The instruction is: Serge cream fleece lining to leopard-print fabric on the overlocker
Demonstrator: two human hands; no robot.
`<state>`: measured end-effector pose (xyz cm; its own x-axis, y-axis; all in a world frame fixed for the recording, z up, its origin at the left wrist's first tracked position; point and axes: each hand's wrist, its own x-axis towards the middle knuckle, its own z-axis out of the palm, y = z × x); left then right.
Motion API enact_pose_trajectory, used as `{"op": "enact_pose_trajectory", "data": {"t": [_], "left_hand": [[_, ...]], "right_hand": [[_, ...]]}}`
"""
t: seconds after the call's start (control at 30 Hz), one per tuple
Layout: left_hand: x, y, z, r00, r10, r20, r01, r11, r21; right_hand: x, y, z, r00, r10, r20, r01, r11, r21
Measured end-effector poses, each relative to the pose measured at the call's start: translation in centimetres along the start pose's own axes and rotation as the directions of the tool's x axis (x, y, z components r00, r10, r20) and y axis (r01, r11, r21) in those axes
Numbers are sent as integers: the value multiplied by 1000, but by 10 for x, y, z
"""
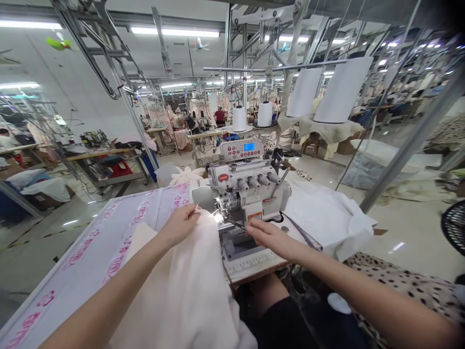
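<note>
The left side of the tabletop (85,247) is bounded by a long slanting edge, with open floor (69,220) beyond it at left of the frame. Bare room is left on the printed covering beside the left forearm. At centre, the ruler-marked front edge (254,264) is seen below the right hand (259,233). The right side is crossed by a slanted metal post (403,150).

The pale fabric (198,276) is smooth, cream to faintly pink, softly folded, and draped from the sewing machine (250,182) down to the bottom centre. Its upper edge is pinched by the closed fingers of the left hand (184,220), just beside the lit needle area (219,217). A thin dark tool (235,224) is gripped in the closed fingers of the right hand, its tip directed toward that area.

At far left, white cloth (54,186) is held in a cardboard box (45,201), partly draped over its side. White fabric (319,213) is heaped right of the machine.
</note>
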<state>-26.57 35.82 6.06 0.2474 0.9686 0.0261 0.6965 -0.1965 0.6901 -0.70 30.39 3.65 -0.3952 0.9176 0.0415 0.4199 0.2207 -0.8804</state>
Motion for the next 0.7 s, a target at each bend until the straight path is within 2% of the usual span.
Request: {"op": "enact_pose_trajectory", "data": {"t": [0.07,0.13,0.23,0.3,0.37,0.43,0.6,0.67,0.7], "left_hand": [[-3,-1,1,1000,-11,-20,11,1000,-10],[-3,-2,3,999,-36,-36,36,999,-11],[0,-1,4,996,-71,-49,71,997,-1],[0,1,5,996,-75,-51,75,997,1],[-1,3,6,997,-65,-47,64,998,-12],[-2,5,8,998,-45,-46,43,998,-39],[-7,4,10,999,-29,-25,24,988,-151],[-15,4,9,999,-44,3,44,977,-207],[-21,5,10,998,-54,22,58,969,-240]], "right_hand": [[6,-3,0,1000,1,-24,-5,984,-179],[9,-7,0,996,-5,-88,-31,912,-409],[12,-13,6,983,-36,-179,-99,717,-690],[14,-17,13,979,-79,-186,-105,589,-801],[19,-21,21,980,-107,-169,-92,507,-857],[26,-25,29,983,-110,-150,-78,485,-871],[38,-30,34,983,-126,-134,-52,510,-859],[34,-26,30,980,-127,-153,-57,557,-829],[30,-22,27,977,-123,-172,-61,615,-786]]}}
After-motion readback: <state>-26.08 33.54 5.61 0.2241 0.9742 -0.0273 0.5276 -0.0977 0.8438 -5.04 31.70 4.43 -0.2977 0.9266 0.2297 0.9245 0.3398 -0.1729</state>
